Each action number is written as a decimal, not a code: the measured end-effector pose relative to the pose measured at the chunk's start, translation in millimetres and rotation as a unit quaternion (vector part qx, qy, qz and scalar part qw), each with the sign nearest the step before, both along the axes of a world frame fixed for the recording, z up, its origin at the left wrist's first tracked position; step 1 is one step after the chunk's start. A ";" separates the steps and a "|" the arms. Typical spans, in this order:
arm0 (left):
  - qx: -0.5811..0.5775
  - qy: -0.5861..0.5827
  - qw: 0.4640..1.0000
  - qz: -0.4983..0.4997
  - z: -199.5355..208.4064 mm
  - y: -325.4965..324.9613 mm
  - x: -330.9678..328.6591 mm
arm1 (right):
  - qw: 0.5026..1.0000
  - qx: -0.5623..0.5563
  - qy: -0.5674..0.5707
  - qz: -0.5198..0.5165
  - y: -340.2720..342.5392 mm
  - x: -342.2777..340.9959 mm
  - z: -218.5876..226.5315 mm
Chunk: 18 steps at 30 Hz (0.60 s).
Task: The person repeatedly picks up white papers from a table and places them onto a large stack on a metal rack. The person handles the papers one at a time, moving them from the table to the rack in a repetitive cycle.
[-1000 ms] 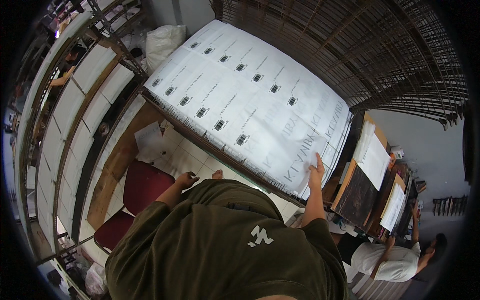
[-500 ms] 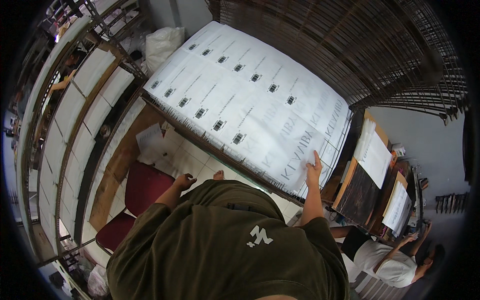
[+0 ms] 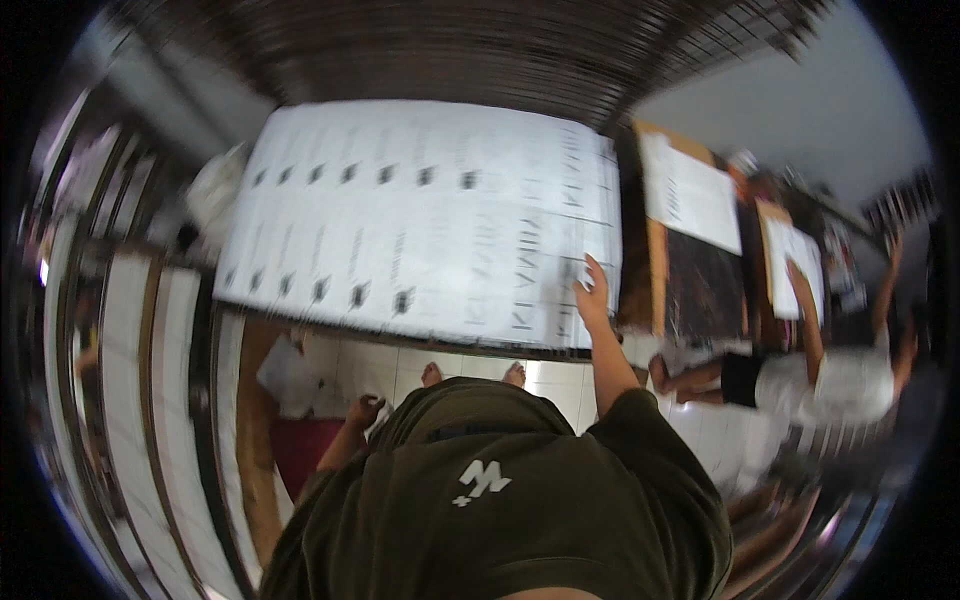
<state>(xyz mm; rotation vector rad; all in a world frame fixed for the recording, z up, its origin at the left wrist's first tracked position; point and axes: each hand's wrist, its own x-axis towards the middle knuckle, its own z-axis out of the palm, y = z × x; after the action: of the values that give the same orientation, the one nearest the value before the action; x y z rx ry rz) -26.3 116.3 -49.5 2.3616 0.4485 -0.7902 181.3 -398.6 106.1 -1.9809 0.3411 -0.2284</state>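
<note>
Up on the wall ahead hangs a large white printed sheet, rows of dark marks across it. The person's right hand lies open and flat on its lower right corner. It looks thin, light and easy to crease, so I'd press near edges rather than pinch. The left hand hangs curled at the hip; whether it holds anything I cannot tell. White floor tiles lie below, another person works at boards alongside.

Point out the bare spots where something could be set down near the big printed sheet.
Bare white floor tiles lie between the large printed sheet and the bare feet. The sheet's lower right corner is taken by the right hand. Further right it is crowded: boards with paper and another person.
</note>
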 end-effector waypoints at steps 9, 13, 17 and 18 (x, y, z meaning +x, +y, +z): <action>0.000 0.042 0.996 -0.080 7.3 -42.6 32.6 | 0.865 0.379 -0.100 -0.313 -139.5 -47.2 0.1; -0.051 0.025 0.988 -0.144 -7.2 -43.3 58.4 | 0.786 0.466 -0.172 -0.368 -205.4 -65.2 -6.1; -0.112 0.000 0.985 -0.130 -22.5 -41.6 78.0 | 0.769 0.472 -0.185 -0.389 -261.5 -57.5 -16.7; -0.090 -0.028 0.984 -0.154 -16.8 -49.4 77.2 | 0.752 0.488 -0.197 -0.396 -268.6 -51.1 -15.8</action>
<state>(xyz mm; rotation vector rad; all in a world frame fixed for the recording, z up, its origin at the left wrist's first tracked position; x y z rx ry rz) 50.9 66.9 -66.4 2.3032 -0.0154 -0.8592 130.3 -667.2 90.3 -0.6227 0.8123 -0.8081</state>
